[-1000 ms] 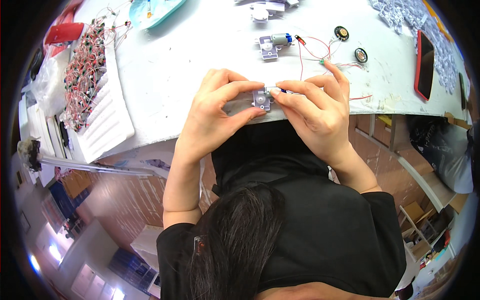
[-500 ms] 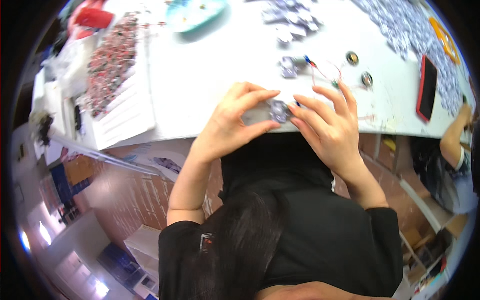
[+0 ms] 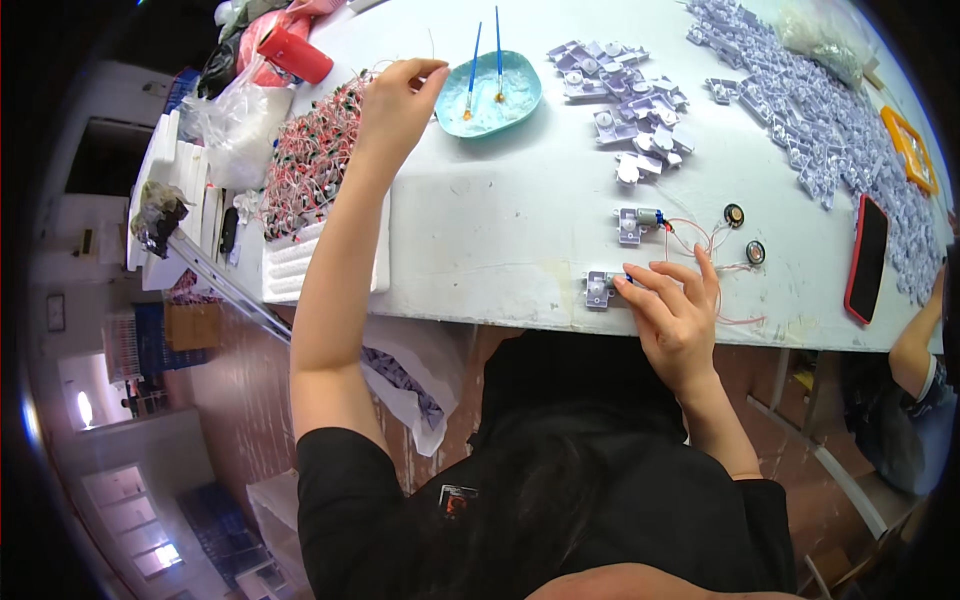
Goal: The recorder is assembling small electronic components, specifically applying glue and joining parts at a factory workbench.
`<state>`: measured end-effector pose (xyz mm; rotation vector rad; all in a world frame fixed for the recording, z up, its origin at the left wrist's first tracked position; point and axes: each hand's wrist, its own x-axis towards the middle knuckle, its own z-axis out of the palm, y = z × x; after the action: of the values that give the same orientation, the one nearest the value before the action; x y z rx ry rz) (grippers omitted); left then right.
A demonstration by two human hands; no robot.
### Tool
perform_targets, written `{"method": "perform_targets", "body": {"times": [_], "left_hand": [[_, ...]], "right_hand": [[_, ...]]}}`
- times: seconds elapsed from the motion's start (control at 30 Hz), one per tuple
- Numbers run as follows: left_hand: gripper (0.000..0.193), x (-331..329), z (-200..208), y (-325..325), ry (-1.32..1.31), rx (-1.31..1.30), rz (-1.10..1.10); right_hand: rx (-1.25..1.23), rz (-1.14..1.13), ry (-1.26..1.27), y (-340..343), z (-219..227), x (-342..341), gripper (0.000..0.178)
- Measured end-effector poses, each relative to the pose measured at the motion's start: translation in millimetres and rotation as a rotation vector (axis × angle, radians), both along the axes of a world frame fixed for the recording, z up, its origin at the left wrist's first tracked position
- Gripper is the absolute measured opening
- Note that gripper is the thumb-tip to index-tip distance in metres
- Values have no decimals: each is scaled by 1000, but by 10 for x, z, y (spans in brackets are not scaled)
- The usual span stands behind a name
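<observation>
My left hand is raised over the table's far left part, beside the turquoise bowl. Its thumb and forefinger are slightly apart, with nothing visible between them. Two blue-handled brushes lean in the bowl, their tips down in a clear, wet-looking substance. Near the front edge, my right hand is closed on a small motor seated in a grey plastic housing. The fingers cover part of the motor. Just beyond lies a second grey housing with a motor and red wires, linked towards two small round speakers.
Red-and-white wired parts lie heaped on white foam at left, near a red can. Grey housings are grouped at the back; more form a long pile at right. A red-edged phone and an orange frame lie there too.
My left hand has left the grey housing and moved far left and forward to the bowl. My right hand stays at the housing. The view has shifted, showing more of the table.
</observation>
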<state>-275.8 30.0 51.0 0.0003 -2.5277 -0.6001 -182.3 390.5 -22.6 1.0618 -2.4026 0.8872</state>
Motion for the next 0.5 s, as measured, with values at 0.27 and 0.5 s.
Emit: {"method": "perform_targets", "body": {"times": [0.27, 0.5], "left_hand": [[34, -1047, -305, -316, -226, -23, 243], [43, -1411, -391, -496, -415, 81, 304]], "right_hand": [[6, 7, -2, -15, 7, -1, 30], [-3, 20, -13, -32, -16, -24, 28]]}}
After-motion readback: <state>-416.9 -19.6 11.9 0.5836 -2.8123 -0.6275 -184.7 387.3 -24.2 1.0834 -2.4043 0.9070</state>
